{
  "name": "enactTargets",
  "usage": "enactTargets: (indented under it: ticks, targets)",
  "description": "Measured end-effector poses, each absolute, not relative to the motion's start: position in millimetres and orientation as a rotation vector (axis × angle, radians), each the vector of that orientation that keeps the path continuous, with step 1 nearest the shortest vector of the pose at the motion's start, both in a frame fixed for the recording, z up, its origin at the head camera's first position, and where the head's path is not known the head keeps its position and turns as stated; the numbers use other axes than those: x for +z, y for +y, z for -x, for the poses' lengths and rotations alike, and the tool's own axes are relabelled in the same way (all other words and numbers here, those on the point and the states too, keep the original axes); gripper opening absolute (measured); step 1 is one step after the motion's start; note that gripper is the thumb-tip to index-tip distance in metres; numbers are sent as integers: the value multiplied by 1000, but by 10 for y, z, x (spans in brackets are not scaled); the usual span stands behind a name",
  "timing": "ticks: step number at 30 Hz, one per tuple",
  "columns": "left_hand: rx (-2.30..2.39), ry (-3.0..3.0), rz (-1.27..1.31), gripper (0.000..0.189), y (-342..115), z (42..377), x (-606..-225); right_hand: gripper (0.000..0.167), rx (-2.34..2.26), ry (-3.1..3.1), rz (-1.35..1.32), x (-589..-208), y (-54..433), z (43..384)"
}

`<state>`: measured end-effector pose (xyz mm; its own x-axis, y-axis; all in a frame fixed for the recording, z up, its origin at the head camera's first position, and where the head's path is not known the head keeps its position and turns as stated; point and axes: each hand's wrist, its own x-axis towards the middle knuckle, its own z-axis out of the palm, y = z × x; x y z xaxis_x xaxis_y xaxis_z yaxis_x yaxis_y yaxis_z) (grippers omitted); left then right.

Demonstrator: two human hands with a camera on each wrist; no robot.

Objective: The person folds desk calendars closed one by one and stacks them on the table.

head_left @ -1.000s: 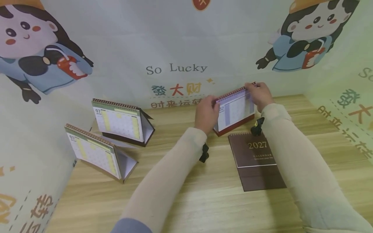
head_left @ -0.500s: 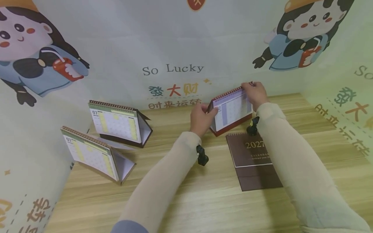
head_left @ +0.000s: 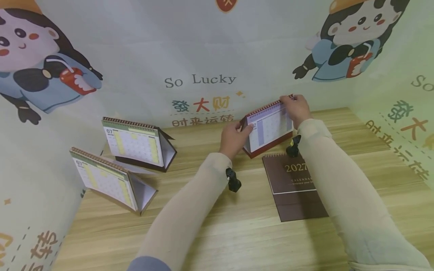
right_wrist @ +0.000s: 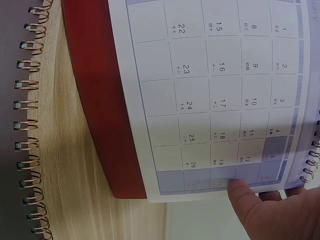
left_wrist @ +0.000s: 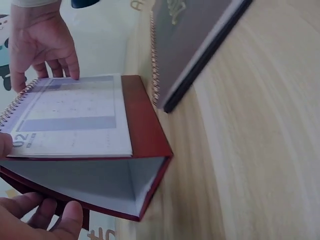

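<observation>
Calendar in hand: the red-based calendar [head_left: 268, 130] stands tented near the back of the table [head_left: 251, 233], directly between my two hands.
Its long axis: from my left hand [head_left: 233, 140] to my right hand [head_left: 298, 109], slanting so that the right end lies farther from me.
Left grip: I pinch the left end, thumb on the page by the month number, fingers behind the back board.
Right grip: I pinch the upper right corner, thumb on the page, fingers behind it by the spiral.
Nearer hand: neither; both touch it, one at each end.
Flat neighbour: the brown calendar [head_left: 286, 178] lies just in front of the red base, partly under my right forearm in the head view.
Left pair: the rear green-topped calendar [head_left: 135, 141] and the front green-topped calendar [head_left: 105, 178] stand tented, well apart from my left hand.
Month page: "02", with dates such as 1, 8, 15 and 22 and small Chinese characters; a heading ends in "uary".
Brown cover: "2027", "CALENDAR", then "Embrace your", the rest covered.
Green-topped pages: "07" on each.
Backdrop print: the cloth backdrop [head_left: 142, 67] reads "So Lucky", "發大财", "时来运转".
Brand: none I can make out.
</observation>
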<state>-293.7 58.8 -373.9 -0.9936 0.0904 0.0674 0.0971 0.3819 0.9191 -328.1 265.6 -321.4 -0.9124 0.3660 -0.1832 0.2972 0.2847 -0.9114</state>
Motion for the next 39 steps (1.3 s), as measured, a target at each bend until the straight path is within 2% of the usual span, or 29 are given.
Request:
enactTargets:
  ticks: [2,5,11,16,27,39]
  targets:
    - [-1763,-2592,206,42,603,2945,-3712,78,1734,-2465,635,-3210,2653,3281]
    - [-1835,-2570,195,45,645,2955,-3648,78,1744,-2458,624,-3202,2642,3274]
    - [-1996,-2481,5,55,739,2961,-3512,77,1748,-2453,582,-3215,2638,3271]
    - [-2052,-2429,-110,47,769,2996,-3479,76,1743,-2453,584,-3219,2633,3282]
    - [-2118,-2440,-169,30,768,3042,-3365,77,1724,-2466,623,-3229,2655,3298]
    - [-2121,-2450,-141,19,800,3070,-3312,79,1728,-2477,619,-3214,2683,3279]
